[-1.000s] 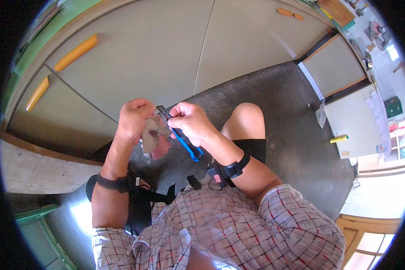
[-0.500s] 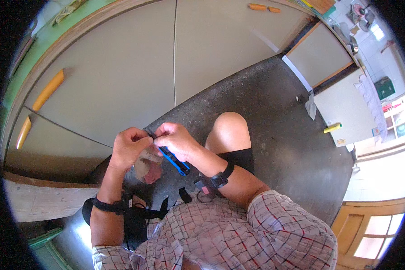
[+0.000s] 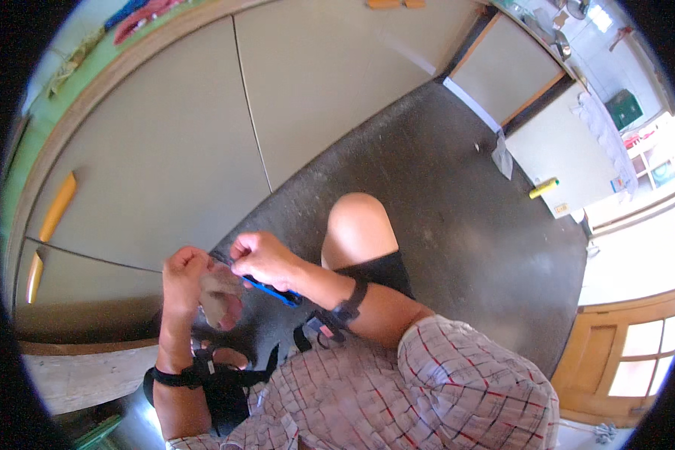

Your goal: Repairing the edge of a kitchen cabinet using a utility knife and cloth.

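Observation:
My right hand (image 3: 261, 259) is closed around a slim blue-and-black tool (image 3: 279, 291), whose end sticks out below the palm toward my body. A little to the left, my left hand (image 3: 181, 276) is raised with its fingers pinched together; what they hold, if anything, is too small to make out. A gap separates the two hands, with a small dark piece by my right fingertips. Below and between them is a beige and pinkish shape (image 3: 221, 296), partly covered by my left hand, whose kind I cannot tell.
Grey cabinet doors (image 3: 150, 150) with an orange handle (image 3: 58, 206) rise close in front. My bare knee (image 3: 358, 229) stands over the dark floor (image 3: 457, 225). A yellow-green handle (image 3: 544, 187) sits on a pale door at right. A wooden door (image 3: 607, 360) is farther right.
Both hands have shifted left and toward my body, and have drawn apart from each other. The tool has stayed in my right hand. The whole view has turned slightly.

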A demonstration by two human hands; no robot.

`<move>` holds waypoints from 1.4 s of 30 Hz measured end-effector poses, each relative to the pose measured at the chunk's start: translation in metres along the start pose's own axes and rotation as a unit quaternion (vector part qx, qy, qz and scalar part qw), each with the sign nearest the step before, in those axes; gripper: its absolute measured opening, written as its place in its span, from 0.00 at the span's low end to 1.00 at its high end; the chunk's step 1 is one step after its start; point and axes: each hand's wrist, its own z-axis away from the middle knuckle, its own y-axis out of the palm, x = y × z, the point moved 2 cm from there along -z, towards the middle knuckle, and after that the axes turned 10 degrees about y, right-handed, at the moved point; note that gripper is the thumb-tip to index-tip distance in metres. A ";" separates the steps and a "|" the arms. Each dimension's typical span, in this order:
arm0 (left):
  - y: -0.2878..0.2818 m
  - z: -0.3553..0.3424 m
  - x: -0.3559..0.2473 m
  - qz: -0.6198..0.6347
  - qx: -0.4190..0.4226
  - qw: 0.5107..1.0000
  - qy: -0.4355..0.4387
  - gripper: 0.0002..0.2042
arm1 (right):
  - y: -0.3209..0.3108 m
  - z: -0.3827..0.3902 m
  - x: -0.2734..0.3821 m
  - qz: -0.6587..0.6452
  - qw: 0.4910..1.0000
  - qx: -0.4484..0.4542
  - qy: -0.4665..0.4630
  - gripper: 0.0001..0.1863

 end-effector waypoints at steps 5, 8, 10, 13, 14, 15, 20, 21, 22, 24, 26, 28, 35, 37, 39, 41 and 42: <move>0.008 0.007 -0.007 -0.077 0.013 0.997 -0.024 0.12 | -0.002 0.000 -0.013 -0.022 1.000 -0.001 -0.001 0.08; 0.017 0.011 -0.014 -0.041 0.015 0.999 0.010 0.09 | -0.003 0.007 -0.009 -0.002 1.000 0.015 0.009 0.08; 0.015 0.011 -0.003 -0.027 0.010 1.000 -0.006 0.09 | 0.000 0.009 -0.010 0.021 0.999 0.037 0.008 0.08; 0.016 0.014 -0.016 0.021 0.009 0.999 -0.044 0.10 | -0.003 0.007 -0.014 0.001 1.000 0.028 0.002 0.09; 0.015 0.013 -0.013 -0.012 0.015 1.000 -0.022 0.10 | -0.003 0.008 -0.014 -0.010 1.000 0.027 0.001 0.09; 0.014 0.014 -0.013 -0.045 0.022 0.999 -0.002 0.10 | -0.003 0.008 -0.014 -0.021 0.999 0.025 0.001 0.09; 0.012 0.015 -0.023 -0.120 0.040 0.992 -0.013 0.12 | -0.004 0.004 -0.020 0.005 0.999 0.042 0.002 0.12; 0.011 0.017 -0.022 -0.122 0.026 0.992 -0.023 0.12 | -0.003 0.004 -0.020 0.011 0.998 0.059 0.005 0.12; 0.011 0.018 -0.020 -0.115 0.027 0.993 -0.021 0.12 | -0.003 0.005 -0.019 0.026 0.998 0.058 0.003 0.12; 0.010 0.018 -0.022 -0.111 0.038 0.993 -0.016 0.12 | 0.001 0.012 -0.009 0.031 0.999 0.034 0.002 0.08; 0.007 0.019 -0.016 -0.117 0.020 0.993 0.000 0.12 | -0.001 0.007 -0.013 0.034 0.999 0.038 -0.001 0.08; 0.008 0.017 -0.010 -0.141 0.000 0.989 0.043 0.12 | -0.006 0.002 -0.018 0.019 1.000 0.021 -0.005 0.08; 0.014 0.018 0.007 -0.226 -0.040 0.958 0.174 0.13 | -0.009 0.000 -0.020 -0.032 0.999 0.010 0.027 0.07; 0.015 0.025 0.009 -0.196 -0.067 0.968 0.139 0.13 | -0.005 -0.002 -0.019 -0.034 0.999 0.016 0.031 0.07; 0.012 0.018 -0.005 -0.291 0.028 0.950 0.110 0.13 | -0.012 -0.006 -0.025 -0.065 0.998 0.015 0.021 0.07; 0.009 0.018 -0.015 -0.204 0.091 0.974 -0.027 0.13 | -0.014 -0.005 -0.025 -0.061 0.998 0.016 0.025 0.09; 0.009 0.018 -0.013 -0.177 0.055 0.982 0.023 0.14 | -0.013 -0.003 -0.023 -0.058 0.998 0.013 0.020 0.10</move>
